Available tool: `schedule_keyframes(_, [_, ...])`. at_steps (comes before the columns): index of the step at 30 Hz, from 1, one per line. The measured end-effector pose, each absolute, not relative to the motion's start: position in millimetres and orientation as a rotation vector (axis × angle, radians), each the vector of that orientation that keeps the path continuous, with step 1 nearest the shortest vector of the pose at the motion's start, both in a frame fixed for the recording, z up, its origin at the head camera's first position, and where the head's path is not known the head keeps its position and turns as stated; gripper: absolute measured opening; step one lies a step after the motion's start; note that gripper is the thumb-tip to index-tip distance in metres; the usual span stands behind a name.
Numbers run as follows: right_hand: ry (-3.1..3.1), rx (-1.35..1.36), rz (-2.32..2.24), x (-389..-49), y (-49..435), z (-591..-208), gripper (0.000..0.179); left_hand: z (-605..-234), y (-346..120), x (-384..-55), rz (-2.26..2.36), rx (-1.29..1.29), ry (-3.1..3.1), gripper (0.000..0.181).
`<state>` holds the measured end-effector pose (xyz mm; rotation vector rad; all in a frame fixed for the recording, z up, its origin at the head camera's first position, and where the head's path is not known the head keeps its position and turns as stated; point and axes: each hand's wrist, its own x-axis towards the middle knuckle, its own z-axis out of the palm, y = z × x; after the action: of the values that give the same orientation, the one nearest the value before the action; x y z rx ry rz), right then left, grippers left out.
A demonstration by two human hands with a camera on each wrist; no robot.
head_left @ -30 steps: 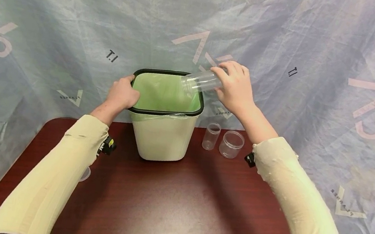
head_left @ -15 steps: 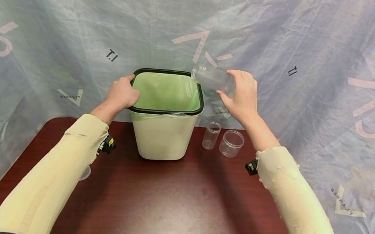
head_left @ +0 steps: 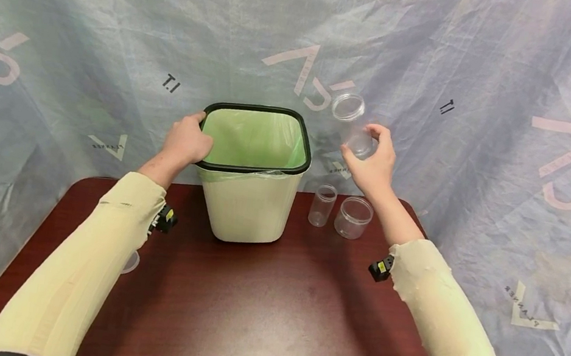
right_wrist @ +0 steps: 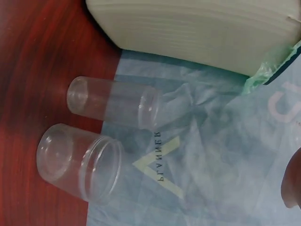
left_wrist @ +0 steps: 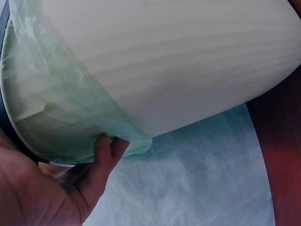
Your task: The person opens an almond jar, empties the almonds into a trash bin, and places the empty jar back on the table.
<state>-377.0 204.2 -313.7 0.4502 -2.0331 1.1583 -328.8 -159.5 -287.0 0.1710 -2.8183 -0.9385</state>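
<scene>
At the left edge of the white trash bin (head_left: 244,212), my left hand (head_left: 184,141) grips the black rim (head_left: 242,168). In the left wrist view its fingertips (left_wrist: 102,148) lie against the green liner bag (left_wrist: 70,136) folded down outside. My right hand (head_left: 376,166) holds a clear plastic jar (head_left: 348,108) around its lower part, in the air right of the bin. The jar's round mouth points up, leaning slightly left. In the right wrist view only a bit of a finger (right_wrist: 292,183) shows at the right edge, with the jar out of frame.
Below my right hand, a tall narrow clear jar (head_left: 321,208) and a wider clear jar (head_left: 352,219) stand upright on the dark red table (head_left: 253,321). A clear round piece (head_left: 131,263) is partly hidden by my left forearm. A printed grey sheet (head_left: 120,24) hangs behind.
The jar in my right hand has moved right, away from over the bin, and turned from tipped toward the bin to nearly upright. My left hand stays on the rim.
</scene>
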Motion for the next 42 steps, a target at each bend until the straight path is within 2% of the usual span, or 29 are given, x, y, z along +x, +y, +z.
schedule_keyframes(8, [-2.041, 0.423, 1.196, -372.0, 222.1, -326.3, 0.058, -285.7, -160.8, -328.5, -0.954, 0.175, -2.820, 0.072])
schedule_keyframes(11, [-2.056, 0.409, 1.184, -371.0, 228.5, -329.5, 0.055, -285.4, -162.7, -328.2, -0.962, 0.179, -2.825, 0.072])
schedule_keyframes(42, [-2.233, -0.013, 1.278, -385.5, 289.4, -385.6, 0.056, -287.7, -161.8, -326.7, -0.978, 0.181, -2.831, 0.071])
